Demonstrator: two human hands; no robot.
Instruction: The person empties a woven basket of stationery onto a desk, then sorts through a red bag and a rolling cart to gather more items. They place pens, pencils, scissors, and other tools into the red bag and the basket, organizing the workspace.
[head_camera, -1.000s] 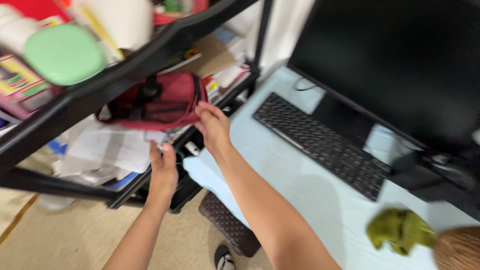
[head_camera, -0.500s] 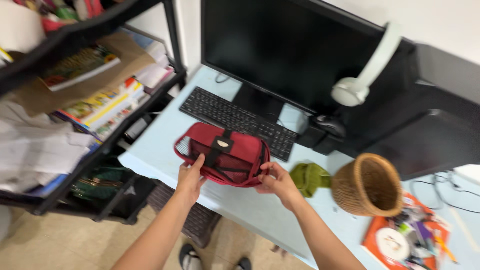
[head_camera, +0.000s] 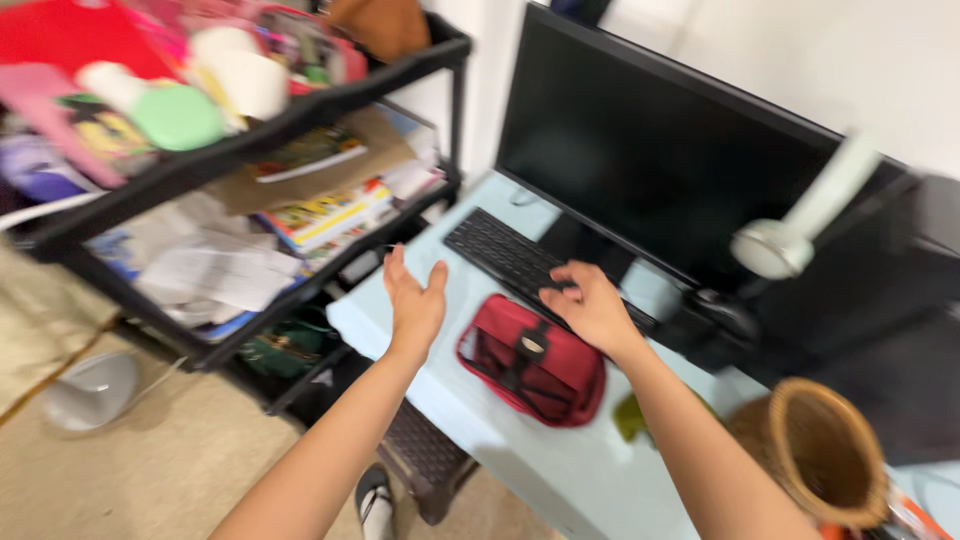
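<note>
A red zip pouch (head_camera: 531, 359) with a black strap lies on the pale blue desk (head_camera: 560, 470) in front of the black keyboard (head_camera: 510, 255). My left hand (head_camera: 414, 298) hovers open just left of the pouch, fingers spread, holding nothing. My right hand (head_camera: 590, 305) is above the pouch's far edge, over the keyboard, fingers loosely curled and empty. Neither hand touches the pouch.
A black shelf rack (head_camera: 250, 150) crammed with books, papers and bottles stands to the left. A large dark monitor (head_camera: 680, 160) with white headphones (head_camera: 790, 235) is behind the keyboard. A wicker basket (head_camera: 815, 450) and a green cloth (head_camera: 635, 415) sit at the right.
Both hands set the red pouch down on the desk and let go of it. They now hover apart above it. The view has swung left toward the rack.
</note>
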